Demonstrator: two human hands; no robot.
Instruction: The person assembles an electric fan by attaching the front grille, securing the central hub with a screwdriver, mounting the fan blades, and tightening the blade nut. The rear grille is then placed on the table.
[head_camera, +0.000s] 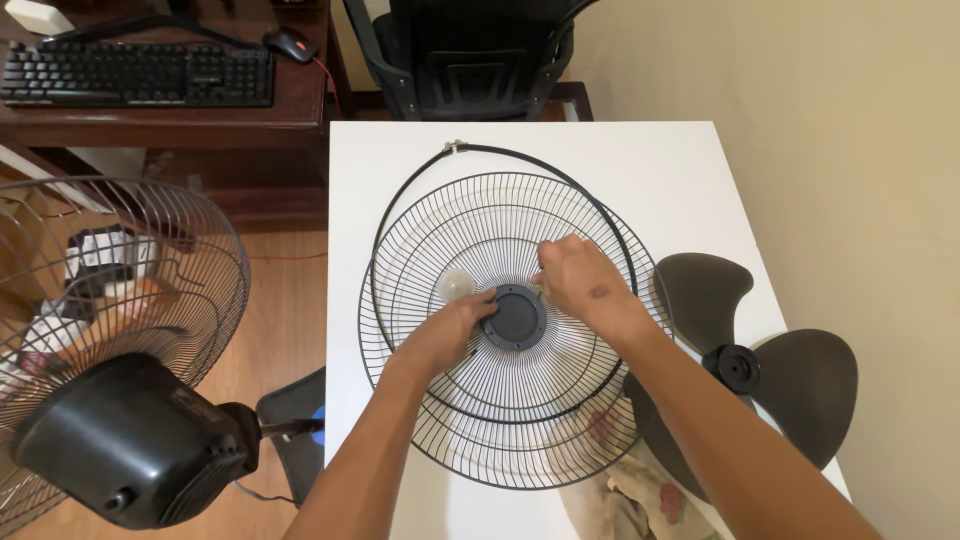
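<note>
While my left hand (447, 333) and right hand (578, 280) pinch its black hub (514, 317), the wire fan grille (500, 400) looks light and springy.

Fan grille (520, 400) on table (690, 170), blade (790, 380) right, perhaps cloth (630, 495) underneath

- A round centre plate (517, 317), much like a badge, sits in the middle of the wire grille (500, 420) on the white table (690, 170). It is dark grey with a raised rim, and no print can be made out on it. The left hand (445, 335) touches its left edge, and the right hand (580, 280) is just above it.
- A white rectangular pack or label (100, 250) with dark markings shows through the wires of the standing fan's guard (215, 260) at the left. It is too blurred to tell which.
- A small white box (35, 15) lies at the top left corner of the brown desk (170, 125), above the black keyboard (135, 72) and cut off by the frame edge.
</note>
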